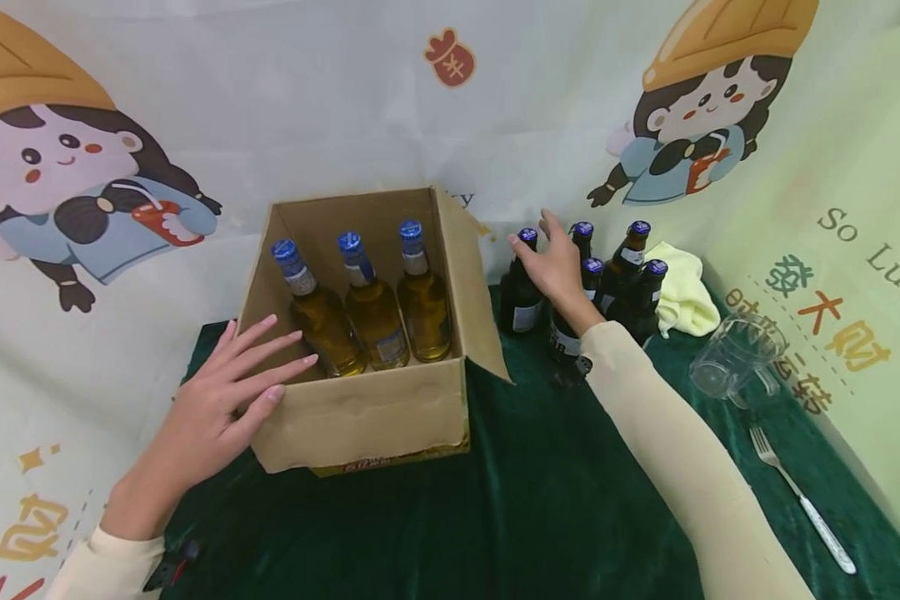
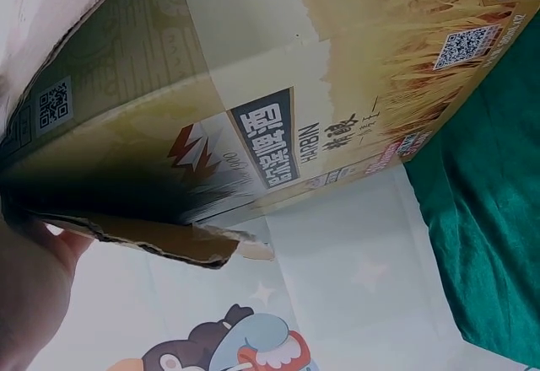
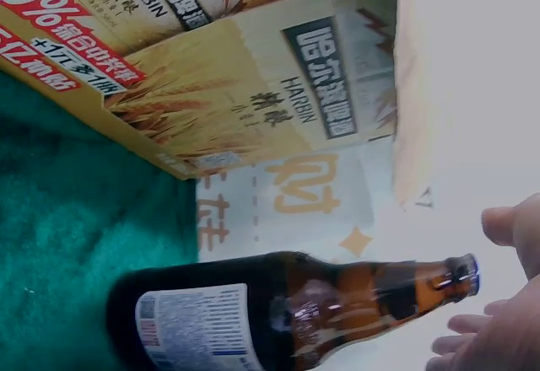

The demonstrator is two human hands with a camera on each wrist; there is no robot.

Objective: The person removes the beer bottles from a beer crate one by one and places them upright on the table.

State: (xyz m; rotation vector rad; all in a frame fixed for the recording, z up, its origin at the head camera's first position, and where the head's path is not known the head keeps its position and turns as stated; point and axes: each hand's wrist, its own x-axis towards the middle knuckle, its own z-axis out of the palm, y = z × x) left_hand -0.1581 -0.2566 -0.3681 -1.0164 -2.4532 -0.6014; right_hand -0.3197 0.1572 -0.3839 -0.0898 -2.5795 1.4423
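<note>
A cardboard box (image 1: 375,417) stands with its top flaps apart. Inside are three amber beer bottles with blue caps: one at the left (image 1: 326,325), one in the middle (image 1: 375,321) and one at the right (image 1: 426,312). My left hand (image 1: 221,404) rests at the box's left front edge, fingers spread and straight. To the right of the box, my right hand (image 1: 558,262) reaches over the leftmost dark brown beer bottle (image 1: 521,308), thumb and fingers apart around its cap. In the right wrist view, a gap shows between this bottle (image 3: 337,312) and the hand (image 3: 506,329).
Several more dark bottles (image 1: 630,283) stand close together beside and behind my right forearm. A pale yellow cloth (image 1: 682,292) lies behind them. Further right are a clear glass mug (image 1: 731,358) and a fork (image 1: 802,500) on the green tablecloth (image 1: 555,500). A printed curtain (image 1: 330,100) hangs behind.
</note>
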